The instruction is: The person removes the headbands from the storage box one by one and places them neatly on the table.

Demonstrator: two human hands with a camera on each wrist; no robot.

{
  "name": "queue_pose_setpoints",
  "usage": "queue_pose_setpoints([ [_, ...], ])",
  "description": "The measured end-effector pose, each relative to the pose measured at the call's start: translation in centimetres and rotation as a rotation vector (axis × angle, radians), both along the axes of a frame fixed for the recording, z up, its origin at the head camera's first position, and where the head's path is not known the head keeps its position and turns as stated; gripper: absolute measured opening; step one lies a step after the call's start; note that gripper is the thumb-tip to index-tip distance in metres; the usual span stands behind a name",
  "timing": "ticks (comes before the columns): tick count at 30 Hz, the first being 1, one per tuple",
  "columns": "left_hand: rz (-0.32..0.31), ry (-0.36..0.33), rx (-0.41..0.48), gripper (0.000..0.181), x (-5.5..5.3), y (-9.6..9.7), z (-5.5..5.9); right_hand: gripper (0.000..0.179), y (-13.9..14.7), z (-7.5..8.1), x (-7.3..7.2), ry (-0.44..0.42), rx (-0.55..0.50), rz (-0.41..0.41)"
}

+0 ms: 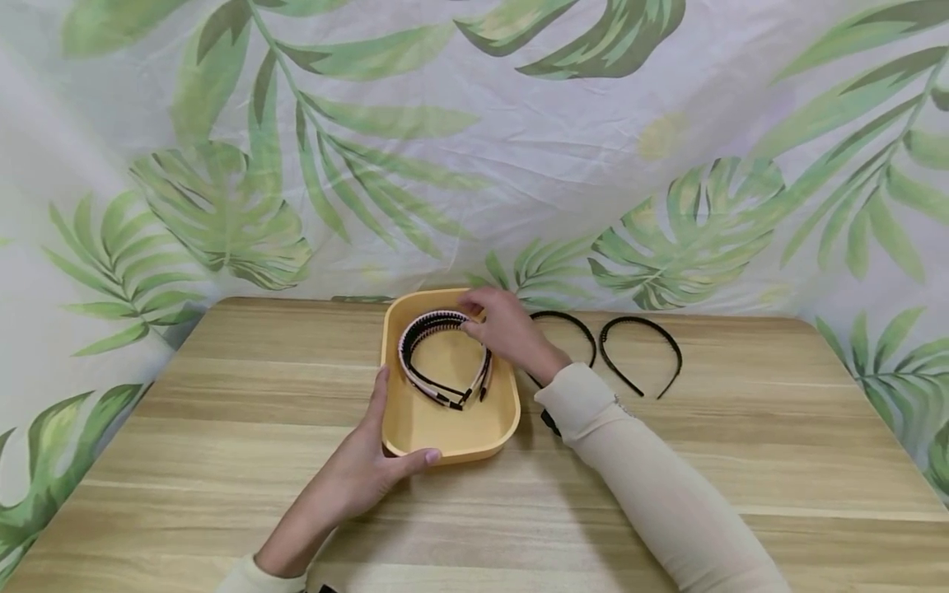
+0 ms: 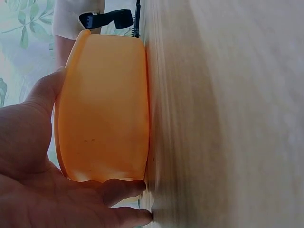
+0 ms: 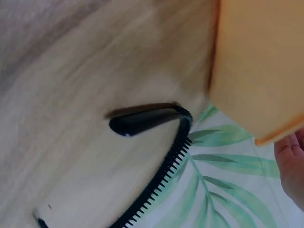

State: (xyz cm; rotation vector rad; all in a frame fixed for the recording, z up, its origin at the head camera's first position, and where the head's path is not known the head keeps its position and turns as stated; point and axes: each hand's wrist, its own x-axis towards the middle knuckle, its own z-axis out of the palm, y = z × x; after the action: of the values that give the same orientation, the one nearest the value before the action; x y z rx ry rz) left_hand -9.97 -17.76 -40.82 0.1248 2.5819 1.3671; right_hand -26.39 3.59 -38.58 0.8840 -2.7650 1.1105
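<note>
A yellow box (image 1: 445, 435) with rounded corners sits on the table, several headbands (image 1: 405, 350) nested inside it, black and pale pink. My left hand (image 1: 365, 469) grips the box's near left corner, thumb over the near rim and fingers along the left side. In the left wrist view the palm lies beside the orange-looking wall (image 2: 107, 104). Over the far right rim, my right hand (image 1: 511, 329) reaches in and pinches a headband at the top of the nested bunch. Its fingertips are partly hidden; the right wrist view shows only part of the hand (image 3: 292, 164) by the rim.
Two black headbands lie right of the box: one (image 1: 582, 328) partly behind the right wrist, the other (image 1: 676, 350) farther right. A toothed black headband (image 3: 156, 183) shows close up in the right wrist view. A leaf-patterned cloth (image 1: 534, 148) hangs behind the wooden table (image 1: 222, 412).
</note>
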Motion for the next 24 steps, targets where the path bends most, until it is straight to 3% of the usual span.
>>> queue_pose_setpoints([
  [12, 0.004, 0.001, -0.008, 0.132, 0.2, -0.1, 0.0, 0.028, -0.6, -0.8, -0.8, -0.017, -0.002, 0.013],
  [24, -0.003, 0.017, 0.017, 0.131, 0.1, -0.1, -0.1, 0.026, -1.3, -1.8, -1.8, 0.040, 0.042, 0.000],
])
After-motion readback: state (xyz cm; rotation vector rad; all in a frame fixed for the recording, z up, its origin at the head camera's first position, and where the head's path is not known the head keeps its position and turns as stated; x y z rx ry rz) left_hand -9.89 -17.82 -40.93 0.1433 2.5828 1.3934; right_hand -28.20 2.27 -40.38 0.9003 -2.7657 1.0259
